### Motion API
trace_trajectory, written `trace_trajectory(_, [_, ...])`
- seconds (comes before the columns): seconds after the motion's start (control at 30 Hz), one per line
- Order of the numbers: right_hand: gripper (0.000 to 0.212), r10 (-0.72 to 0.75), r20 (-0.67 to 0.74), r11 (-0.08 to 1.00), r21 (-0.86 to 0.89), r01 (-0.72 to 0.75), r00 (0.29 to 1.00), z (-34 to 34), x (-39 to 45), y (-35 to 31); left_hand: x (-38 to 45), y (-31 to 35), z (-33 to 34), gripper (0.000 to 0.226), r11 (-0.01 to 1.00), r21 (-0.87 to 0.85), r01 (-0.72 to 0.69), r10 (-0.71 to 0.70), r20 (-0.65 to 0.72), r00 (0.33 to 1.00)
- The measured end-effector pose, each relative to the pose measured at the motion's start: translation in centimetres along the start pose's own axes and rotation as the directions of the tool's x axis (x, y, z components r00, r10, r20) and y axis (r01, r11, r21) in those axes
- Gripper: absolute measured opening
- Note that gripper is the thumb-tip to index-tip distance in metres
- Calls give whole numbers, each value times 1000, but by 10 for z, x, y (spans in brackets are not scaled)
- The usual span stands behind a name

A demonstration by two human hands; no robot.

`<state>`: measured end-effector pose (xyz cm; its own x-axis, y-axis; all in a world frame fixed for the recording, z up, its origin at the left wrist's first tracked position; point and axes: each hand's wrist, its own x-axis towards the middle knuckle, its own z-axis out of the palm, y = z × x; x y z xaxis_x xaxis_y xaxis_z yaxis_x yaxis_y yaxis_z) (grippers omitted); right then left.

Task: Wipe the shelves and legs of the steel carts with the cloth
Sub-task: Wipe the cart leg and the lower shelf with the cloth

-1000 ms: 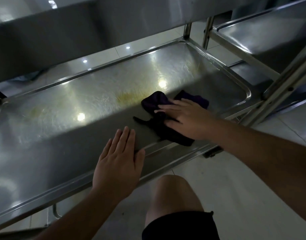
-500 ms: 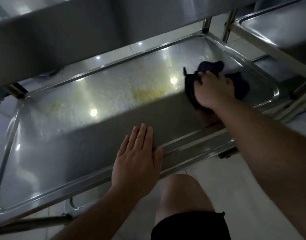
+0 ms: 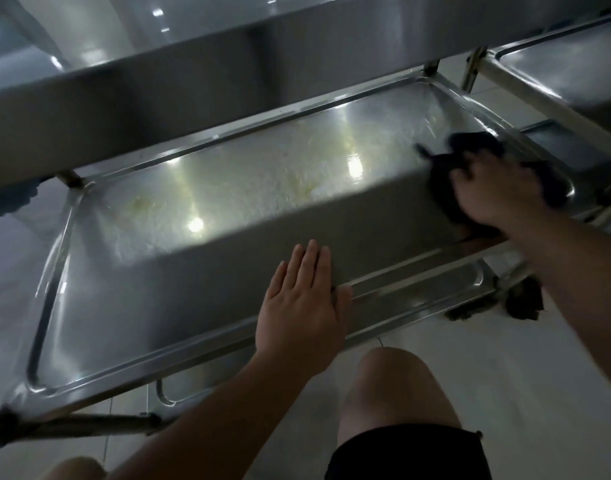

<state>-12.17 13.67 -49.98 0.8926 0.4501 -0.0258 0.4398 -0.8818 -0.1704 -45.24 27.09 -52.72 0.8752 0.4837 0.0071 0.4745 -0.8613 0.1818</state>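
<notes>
Right hand (image 3: 494,192) grip presses cloth (image 3: 470,147) on shelf (image 3: 227,188); left hand (image 3: 302,306) flat; upper shelf (image 3: 193,84) overhangs.

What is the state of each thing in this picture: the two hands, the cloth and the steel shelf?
left hand: open, fingers straight, flat on the shelf's near edge.
right hand: on the cloth, pressing it onto the shelf; blurred.
cloth: dark, bunched, at the shelf's right end.
shelf: yellowish stains in the middle, light reflections on it.
</notes>
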Motion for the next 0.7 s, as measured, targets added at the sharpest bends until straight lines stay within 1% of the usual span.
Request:
trace_trajectory(0.03, [66, 108, 8, 994, -10, -107, 994, -3, 2, 16, 0, 1, 0, 73, 1000, -4, -1, 1, -5, 1000])
trace_trajectory(0.1, [67, 265, 42, 964, -9, -265, 963, -4, 0, 18, 0, 2, -1, 73, 1000, -25, 0, 0, -10, 1000])
trace_trajectory(0.17, [67, 337, 87, 941, 5, -339, 937, -1, -8, -14, 0, 2, -2, 74, 999, -50, 4, -4, -3, 1000])
trace_trajectory(0.2, [67, 320, 101, 946, 13, -323, 942, 2, -15, -37, 0, 2, -3, 74, 998, -68, 8, -7, 7, 1000])
trace_trajectory(0.27, [67, 190, 122, 981, 25, -195, 974, 11, -33, -90, 5, 1, -8, 75, 991, -133, 12, -7, 40, 999])
trace_trajectory(0.3, [68, 110, 138, 993, 25, -114, 984, 17, -46, -119, 8, -1, -13, 74, 981, -196, 13, -3, 56, 998])
trace_trajectory(0.37, [68, -46, 173, 999, 29, 42, 984, 30, -72, -177, 13, -11, -27, 63, 926, -376, 41, -13, 78, 997])
trace_trajectory(0.4, [68, -121, 183, 993, 33, 117, 976, 36, -83, -200, 12, -20, -34, 55, 899, -434, 62, -33, 75, 997])
trace_trajectory(0.43, [67, -192, 189, 981, 38, 188, 963, 41, -91, -217, 10, -31, -39, 49, 896, -434, 89, -67, 66, 996])
trace_trajectory(0.5, [67, -302, 194, 953, 43, 299, 933, 46, -98, -230, -2, -61, -45, 49, 927, -334, 170, -161, 53, 985])
trace_trajectory(0.6, [69, -399, 197, 916, 35, 401, 895, 41, -90, -211, -29, -110, -50, 55, 948, -185, 259, -255, 48, 966])
trace_trajectory(0.67, [69, -409, 191, 911, 33, 410, 892, 34, -79, -186, -47, -143, -53, 54, 945, -147, 294, -293, 25, 956])
trace_trajectory(0.7, [68, -376, 170, 926, 27, 377, 911, 30, -73, -169, -56, -157, -53, 56, 937, -142, 318, -319, 18, 948])
